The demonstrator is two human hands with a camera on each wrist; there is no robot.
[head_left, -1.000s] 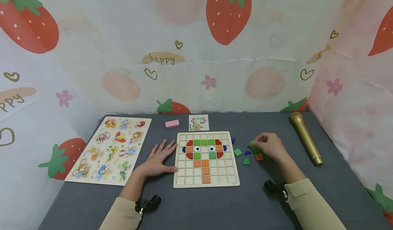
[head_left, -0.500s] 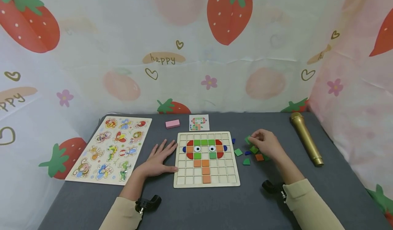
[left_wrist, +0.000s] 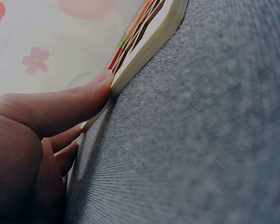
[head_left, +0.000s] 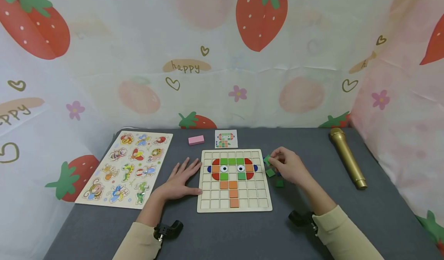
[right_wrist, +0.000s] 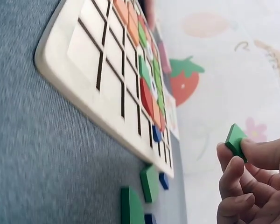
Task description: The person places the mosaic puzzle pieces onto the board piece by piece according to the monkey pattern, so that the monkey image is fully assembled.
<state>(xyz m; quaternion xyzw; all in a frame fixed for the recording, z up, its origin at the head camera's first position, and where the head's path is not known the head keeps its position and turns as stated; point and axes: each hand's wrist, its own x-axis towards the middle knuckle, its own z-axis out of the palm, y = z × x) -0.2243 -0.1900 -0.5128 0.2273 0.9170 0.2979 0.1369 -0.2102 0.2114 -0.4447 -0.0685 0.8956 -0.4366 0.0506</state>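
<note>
A wooden grid board (head_left: 215, 206) lies flat on the grey table, with red, green, orange, blue and eye tiles set in its cells. My left hand (head_left: 178, 183) rests spread at the board's left edge, thumb and fingertips touching its side; the left wrist view shows the thumb (left_wrist: 79, 100) against the rim. Off the board's right side, my right hand (head_left: 289, 165) pinches a green tile (right_wrist: 235, 141) between thumb and fingers, raised above the table. Below it lie a green square tile (head_left: 270, 173) and a green rounded tile (head_left: 279, 183). The hand hides other loose pieces.
Behind the board lies a small picture card (head_left: 226, 139), with a pink block (head_left: 196, 140) to its left. A picture board with cartoon animals (head_left: 110, 166) takes up the left side. At the right lies a gold microphone-like cylinder (head_left: 348, 158). Strawberry-printed cloth (head_left: 194, 98) hangs behind.
My right hand has lifted a green tile from the loose pieces and carried it left, toward the board. My left hand stays at the board's edge.
</note>
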